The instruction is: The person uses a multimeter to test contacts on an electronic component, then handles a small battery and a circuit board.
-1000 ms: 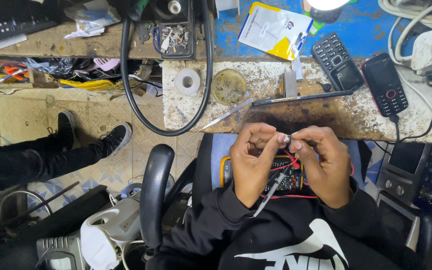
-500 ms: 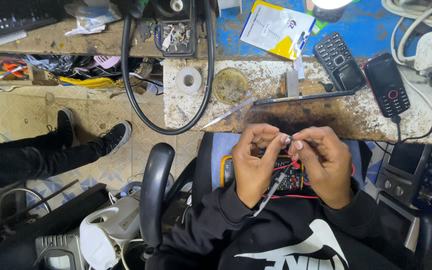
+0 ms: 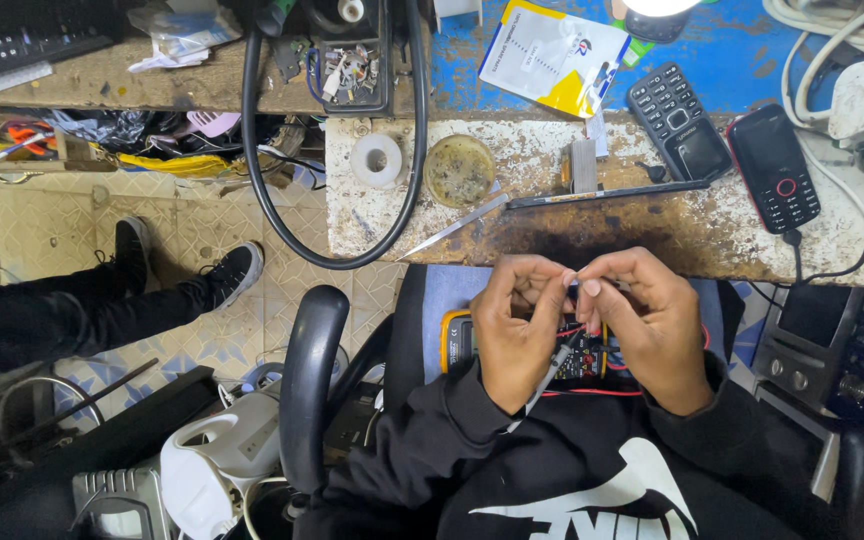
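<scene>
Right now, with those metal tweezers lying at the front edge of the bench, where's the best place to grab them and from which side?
Probably pinch the tweezers across the wider, upper-right end, near the round tin, coming down from above. They lie flat and slanted on the worn benchtop, with the fine tips pointing lower-left toward the edge and the black cable, so the broad end looks easier to grip.

Whatever the left hand (image 3: 514,325) and right hand (image 3: 647,325) pinch between their fingers (image 3: 564,280) is too small to tell. Both hands hide most of the multimeter (image 3: 457,340) on the lap. At 3 o'clock the grey device (image 3: 832,345) is cut by the edge; at 12 o'clock the lamp (image 3: 657,8) is cropped. At 9 o'clock another person's legs (image 3: 62,315) leave the frame.
</scene>
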